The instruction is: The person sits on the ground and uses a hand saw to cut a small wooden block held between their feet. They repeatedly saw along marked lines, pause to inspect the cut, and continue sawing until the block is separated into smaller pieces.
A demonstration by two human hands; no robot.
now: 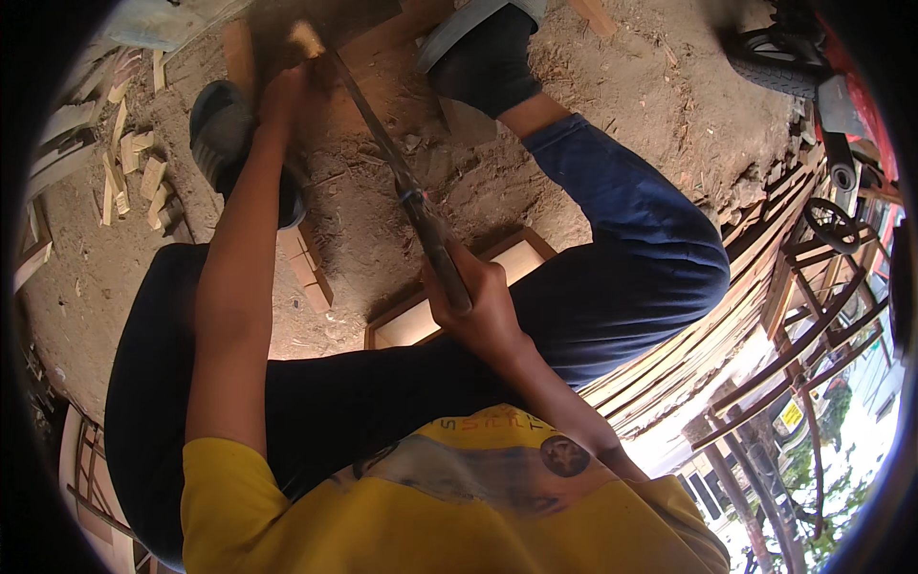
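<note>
My right hand (pixel 473 297) is closed around the handle of a long, narrow dark tool (pixel 378 134), which slants up and left from my lap. Its far end meets a lit patch of wood (pixel 308 38) near the top. My left hand (pixel 292 91) is just below that end, fingers curled and blurred; what it holds I cannot make out. My two sandalled feet (pixel 478 62) are on either side of the tool. Beneath my right hand and leg lies a wooden frame (pixel 521 244) with a pale inside, partly hidden.
Short wood offcuts (pixel 139 167) lie on the dirt at left, and a small block stack (pixel 306 268) by my left foot. Long planks (pixel 755 249) are piled at right beside a wheeled metal frame (pixel 832 287). A tyre (pixel 765 67) sits at upper right.
</note>
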